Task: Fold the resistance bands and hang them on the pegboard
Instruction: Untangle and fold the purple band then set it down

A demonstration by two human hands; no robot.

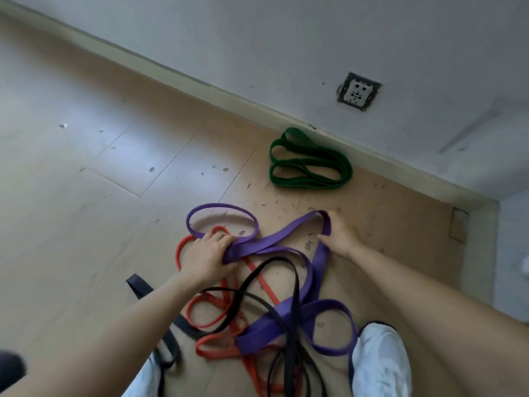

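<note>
On the wooden floor, near the lower middle of the view, a wide purple band is spread in several loops and is held at two places. A bunched section of it is gripped by the left hand, whose fingers are closed around the strap just below a round loop that lies flat toward the wall. A folded bend at the far right end of the band is pinched by the right hand, with the fingers curled over the fold and the thumb pointed back along the floor. Between the two hands the strap is drawn in a shallow slanted line. Below them, the rest of the purple band is tangled with a thin red band and a thin black band, which cross over and under one another down to the bottom edge of the view. A green band, already folded into stacked loops, is laid well apart from the tangle, just beside the baseboard. Open floor, marked only by small scattered flecks, is seen to the left of the pile and between the pile and the green band. A white wall with a power socket is seen above the baseboard, and a white shoe is planted at the lower right, touching the nearest purple loop.
</note>
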